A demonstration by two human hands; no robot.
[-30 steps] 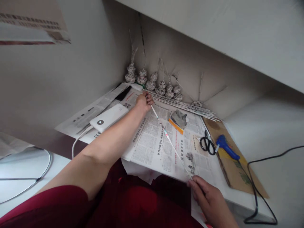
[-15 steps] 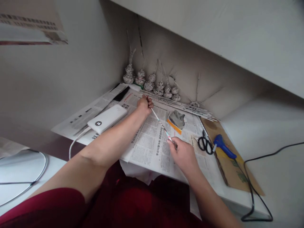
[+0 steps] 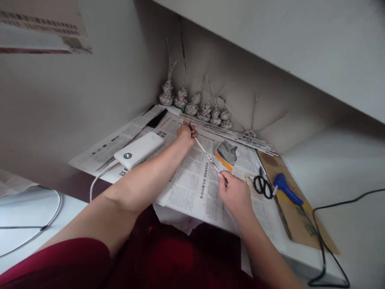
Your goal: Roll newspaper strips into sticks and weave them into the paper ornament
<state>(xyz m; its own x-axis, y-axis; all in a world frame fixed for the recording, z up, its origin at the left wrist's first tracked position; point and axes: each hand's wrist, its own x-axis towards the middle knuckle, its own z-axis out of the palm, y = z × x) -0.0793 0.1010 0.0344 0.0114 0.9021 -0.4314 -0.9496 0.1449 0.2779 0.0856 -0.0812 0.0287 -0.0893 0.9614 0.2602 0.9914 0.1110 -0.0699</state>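
Note:
A thin rolled newspaper stick [image 3: 205, 153], whitish with some coloured patches, stretches between my two hands above the newspaper-covered table. My left hand [image 3: 187, 132] closes around its far end, near the loose bundle of paper sticks [image 3: 228, 133]. At the near end, my right hand [image 3: 236, 193] pinches the stick between thumb and fingers. To the right of the stick lies a grey crumpled cloth or lump [image 3: 226, 151] on an orange-yellow piece [image 3: 223, 162]. Several gourd-shaped woven paper pieces [image 3: 192, 105] stand in a row along the back wall.
A white power bank [image 3: 140, 149] with a cable lies at left. On the right are black-handled scissors [image 3: 262, 187] and a blue glue gun [image 3: 287, 189] on cardboard [image 3: 296, 224]; a black cord [image 3: 320, 237] loops beside it. A slanted white surface [image 3: 270, 32] hangs overhead.
The view has shifted slightly, moving the scene to the right. My right hand's fingertips are a little farther up the paper stick; my left hand keeps its grip.

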